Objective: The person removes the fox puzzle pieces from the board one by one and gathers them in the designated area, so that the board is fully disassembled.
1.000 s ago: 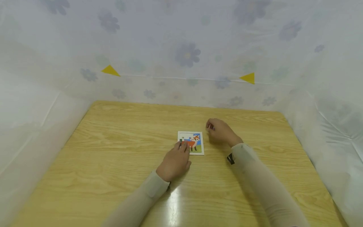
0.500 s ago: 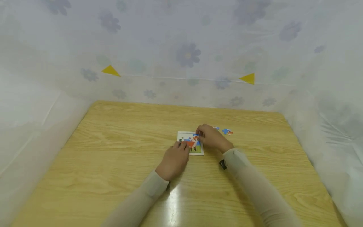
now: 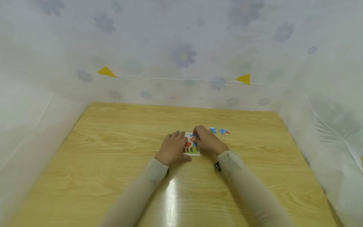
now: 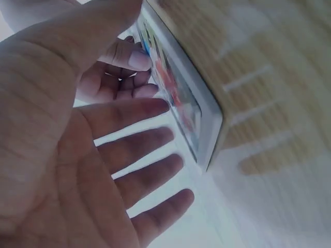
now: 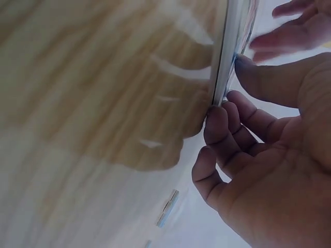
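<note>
A small picture puzzle in a white frame (image 3: 194, 154) lies on the wooden table, showing a red and white animal over green and blue. My left hand (image 3: 172, 148) spreads over its left side, fingers straight, covering that part. In the left wrist view those fingers reach toward the white rim (image 4: 209, 126). At the upper right corner my right hand (image 3: 209, 140) has its fingers curled and pinches a blue puzzle piece (image 3: 192, 136), partly hidden by the fingertips. The right wrist view shows the right thumb (image 5: 248, 72) against the puzzle's face and curled fingers at its edge.
A blue loose piece (image 3: 212, 130) and a blue and orange loose piece (image 3: 224, 131) lie right of the puzzle, beyond the right hand. White flowered sheeting (image 3: 158, 56) with yellow triangles (image 3: 244, 79) encloses the table (image 3: 113, 151) at the back and sides.
My right hand has moved left from beside the puzzle to its upper right corner, uncovering the loose pieces. My left hand has shifted up and spread its fingers. The view has turned slightly.
</note>
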### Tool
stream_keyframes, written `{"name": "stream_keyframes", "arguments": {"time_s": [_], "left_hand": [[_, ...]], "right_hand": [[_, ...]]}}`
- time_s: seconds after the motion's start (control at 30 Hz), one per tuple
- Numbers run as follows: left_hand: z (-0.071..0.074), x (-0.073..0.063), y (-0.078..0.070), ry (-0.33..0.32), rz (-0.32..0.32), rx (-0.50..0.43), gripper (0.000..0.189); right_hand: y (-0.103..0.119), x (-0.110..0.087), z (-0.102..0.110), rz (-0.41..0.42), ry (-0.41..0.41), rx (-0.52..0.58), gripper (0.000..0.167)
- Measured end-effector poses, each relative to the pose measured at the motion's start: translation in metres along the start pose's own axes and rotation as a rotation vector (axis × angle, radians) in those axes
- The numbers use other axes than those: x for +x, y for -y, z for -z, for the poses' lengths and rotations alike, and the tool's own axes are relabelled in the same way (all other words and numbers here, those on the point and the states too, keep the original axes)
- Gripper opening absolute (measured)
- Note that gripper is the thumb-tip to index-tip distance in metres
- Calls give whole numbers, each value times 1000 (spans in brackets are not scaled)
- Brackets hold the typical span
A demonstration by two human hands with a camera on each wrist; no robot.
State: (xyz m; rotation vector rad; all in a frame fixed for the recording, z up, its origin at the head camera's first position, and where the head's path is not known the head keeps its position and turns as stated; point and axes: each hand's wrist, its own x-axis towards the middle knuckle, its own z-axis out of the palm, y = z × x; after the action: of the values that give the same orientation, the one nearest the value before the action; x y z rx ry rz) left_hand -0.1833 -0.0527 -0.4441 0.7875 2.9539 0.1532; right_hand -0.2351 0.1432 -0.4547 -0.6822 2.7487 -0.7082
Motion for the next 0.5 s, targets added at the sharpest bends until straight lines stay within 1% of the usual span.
{"name": "stream_keyframes", "arguments": {"time_s": [0.07,0.17,0.23,0.33,0.5], "left_hand": [[0,1,1,13,-11,-1,74],[-1,2,1,20,-18,-5,64],[-2,2,1,21,-7,-26,62],[-2,2,0,30,12,-61,66],[-5,0,0,41,26,-110,69]], "right_hand": [[1,0,0,-10,11,19,19],[1,0,0,-29,27,46,19],[1,1,1,-41,33,62,20],[1,1,2,-52,42,77,21],[1,3,2,-28,37,123,23]]}}
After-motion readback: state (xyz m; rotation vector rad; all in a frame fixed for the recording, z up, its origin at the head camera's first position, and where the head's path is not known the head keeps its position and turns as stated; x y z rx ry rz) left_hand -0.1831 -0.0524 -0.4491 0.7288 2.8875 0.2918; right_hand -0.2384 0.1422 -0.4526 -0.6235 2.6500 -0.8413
